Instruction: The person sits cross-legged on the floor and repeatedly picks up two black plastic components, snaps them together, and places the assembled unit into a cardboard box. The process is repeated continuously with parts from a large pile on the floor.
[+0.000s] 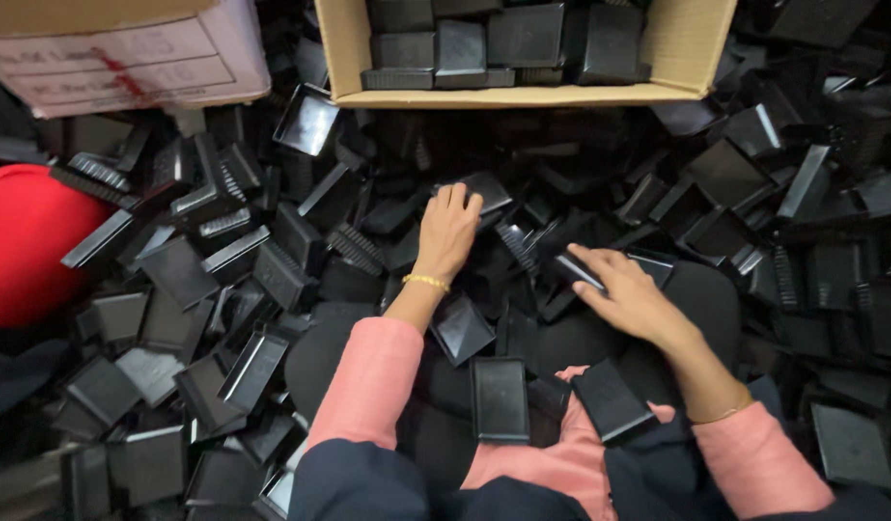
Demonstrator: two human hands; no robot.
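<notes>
Black plastic caps, square and rectangular with ribbed edges, lie in a loose heap all around both hands. Left hand reaches forward, palm down, fingers bent over one black cap at the top of the pile; fingertips touch it, but whether it is actually gripped cannot be told. Gold bangle sits on the left wrist, pink sleeve behind it. Right hand lies palm down, fingers spread and pointing toward the left hand, resting on a flat black piece; not closed around anything. Thin bracelet on the right wrist. Between the forearms, near the body, three caps rest on the lap: one pyramid-shaped just beside the left forearm, one rectangular tray-like cap in the middle, one flat cap tilted by the right forearm. Beyond the hands stands an open cardboard box with caps stacked inside in rows. Far beyond the left hand, to its left, a white carton. Red rounded object well to the left of the left hand, partly buried by caps.
</notes>
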